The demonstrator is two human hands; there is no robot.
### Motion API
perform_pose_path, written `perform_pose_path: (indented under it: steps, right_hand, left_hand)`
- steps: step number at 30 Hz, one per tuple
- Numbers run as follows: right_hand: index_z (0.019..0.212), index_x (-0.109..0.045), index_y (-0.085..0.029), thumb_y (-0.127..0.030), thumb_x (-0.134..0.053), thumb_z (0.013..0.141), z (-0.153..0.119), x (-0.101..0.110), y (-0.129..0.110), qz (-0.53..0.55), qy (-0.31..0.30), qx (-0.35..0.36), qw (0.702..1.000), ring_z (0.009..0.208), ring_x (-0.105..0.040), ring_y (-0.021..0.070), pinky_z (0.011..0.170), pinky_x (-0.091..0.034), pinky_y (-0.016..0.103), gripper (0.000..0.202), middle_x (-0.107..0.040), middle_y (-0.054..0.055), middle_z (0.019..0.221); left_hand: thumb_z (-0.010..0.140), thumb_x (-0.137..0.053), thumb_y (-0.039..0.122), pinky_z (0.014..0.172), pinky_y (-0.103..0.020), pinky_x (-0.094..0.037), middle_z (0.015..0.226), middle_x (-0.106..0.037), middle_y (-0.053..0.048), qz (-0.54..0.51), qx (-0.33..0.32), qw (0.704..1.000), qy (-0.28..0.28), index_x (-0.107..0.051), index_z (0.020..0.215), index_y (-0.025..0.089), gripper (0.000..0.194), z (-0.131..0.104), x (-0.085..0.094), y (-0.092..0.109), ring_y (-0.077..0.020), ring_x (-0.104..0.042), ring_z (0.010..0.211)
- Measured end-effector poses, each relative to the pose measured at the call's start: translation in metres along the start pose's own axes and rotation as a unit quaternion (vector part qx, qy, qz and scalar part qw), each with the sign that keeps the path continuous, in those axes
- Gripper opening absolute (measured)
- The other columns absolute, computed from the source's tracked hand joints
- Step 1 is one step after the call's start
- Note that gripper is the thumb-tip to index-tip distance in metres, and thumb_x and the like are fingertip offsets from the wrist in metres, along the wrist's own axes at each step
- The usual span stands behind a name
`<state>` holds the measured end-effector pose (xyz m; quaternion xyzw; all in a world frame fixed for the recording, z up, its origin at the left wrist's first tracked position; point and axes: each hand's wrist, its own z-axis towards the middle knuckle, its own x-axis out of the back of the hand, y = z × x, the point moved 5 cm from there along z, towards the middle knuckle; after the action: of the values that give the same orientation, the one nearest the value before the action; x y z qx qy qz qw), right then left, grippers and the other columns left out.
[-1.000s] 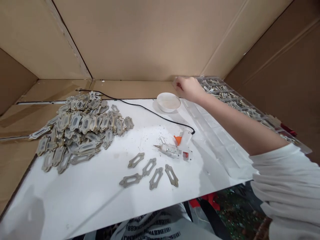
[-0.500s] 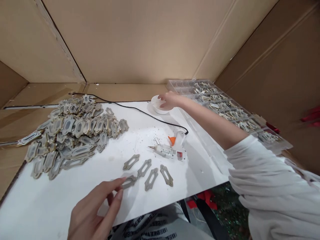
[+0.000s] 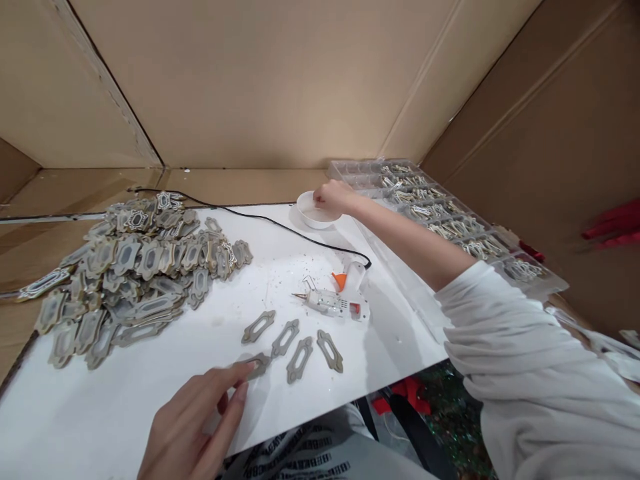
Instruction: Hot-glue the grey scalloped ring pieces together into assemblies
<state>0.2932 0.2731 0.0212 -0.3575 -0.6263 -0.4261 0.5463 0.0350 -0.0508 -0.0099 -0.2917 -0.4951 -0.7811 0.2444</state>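
On the white board lies a small grey ornamental frame (image 3: 261,364), its left end between the index finger and thumb of my left hand (image 3: 197,417). Several matching frames lie just beyond it, one of them a loose frame (image 3: 300,360) right of centre. My right hand (image 3: 336,197) reaches into a white bowl (image 3: 320,222), with its fingers pinched together at the rim. What they hold, if anything, is hidden. Between the bowl and the loose frames rests a white glue gun (image 3: 327,302) on its side, with an orange trigger (image 3: 339,281).
A large heap of grey frames (image 3: 135,267) covers the left of the white board (image 3: 200,360). A black cord (image 3: 280,223) crosses behind the glue gun. Along the right stands a clear compartment box (image 3: 440,217) holding small metal pieces. Cardboard walls (image 3: 275,80) enclose the back and sides.
My right hand's fingers have drawn together and dipped into the bowl. My left index finger has slid a little further over the frame. The whole view has shifted slightly.
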Motion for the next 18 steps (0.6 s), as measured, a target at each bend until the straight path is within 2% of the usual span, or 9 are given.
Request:
perform_pose_path:
  steps: [6,11,14,18]
  right_hand:
    - [0.103,-0.079,-0.021,-0.017,-0.054,0.092,-0.007,0.008,0.003,0.034,0.009,-0.011,0.999,0.103,-0.071,0.0266,0.078,-0.048,0.031,0.028,-0.078,0.011,0.108]
    - [0.111,-0.078,-0.017,-0.020,-0.052,0.096,-0.012,0.016,0.006,0.085,0.038,-0.004,0.996,0.106,-0.070,0.0240,0.083,-0.046,0.029,0.030,-0.077,0.012,0.115]
    - [0.106,-0.078,-0.014,-0.015,-0.051,0.095,-0.014,0.018,0.009,0.112,0.049,-0.011,0.992,0.103,-0.070,0.0231,0.084,-0.046,0.028,0.030,-0.078,0.014,0.111]
    - [0.095,-0.079,-0.012,-0.009,-0.053,0.090,-0.016,0.017,0.011,0.151,0.056,-0.026,0.987,0.096,-0.071,0.0234,0.083,-0.045,0.029,0.026,-0.079,0.014,0.101]
  left_hand:
    - [0.092,-0.062,0.038,0.069,-0.014,-0.055,0.095,-0.076,0.002,0.001,0.020,1.000,-0.002,-0.069,0.112,0.031,0.022,-0.006,0.001,-0.010,-0.0126,-0.071,0.073]
    - [0.091,-0.063,0.036,0.071,-0.015,-0.056,0.097,-0.076,0.001,-0.012,0.025,1.000,-0.006,-0.069,0.115,0.031,0.025,-0.009,0.002,-0.014,-0.0130,-0.071,0.071]
    - [0.091,-0.064,0.036,0.077,-0.017,-0.057,0.099,-0.077,0.001,-0.014,0.018,1.000,0.000,-0.071,0.114,0.032,0.024,-0.008,0.003,-0.012,-0.0144,-0.071,0.074]
    - [0.090,-0.064,0.040,0.070,-0.017,-0.058,0.098,-0.077,-0.001,-0.031,0.050,0.998,-0.001,-0.074,0.109,0.032,0.023,-0.005,0.003,-0.009,-0.0165,-0.071,0.077]
